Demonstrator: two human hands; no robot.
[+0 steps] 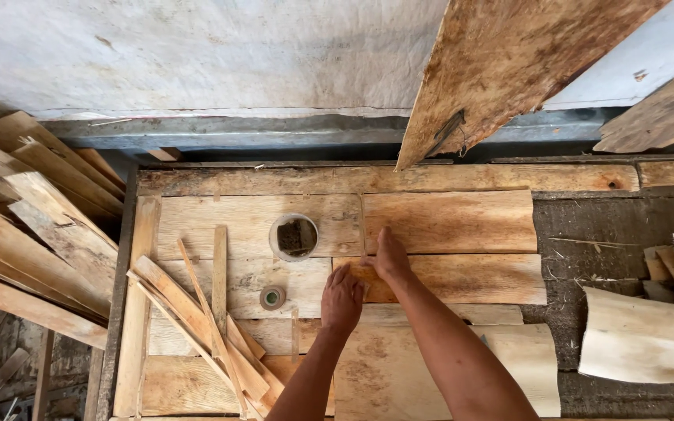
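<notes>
Around: tape roll (272, 297), round hole (294, 236), loose strips (196, 312) lay left of hands | veneer sheet (462, 278) mid-table, long axis left-right | left hand (342, 300), right hand (390, 256) flat, pressing its left end; gripping nothing

Both forearms bare, no sleeves/gloves; left hand (342, 300), right hand (391, 257).

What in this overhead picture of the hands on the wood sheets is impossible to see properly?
Head view only:
- Left hand: its fingertips curl under, so the grip is hidden.
- Veneer sheet beneath the right hand: the palm covers the contact.
- Round tin: contents too dark.
- Strip pile: cut off by the bottom edge.
</notes>
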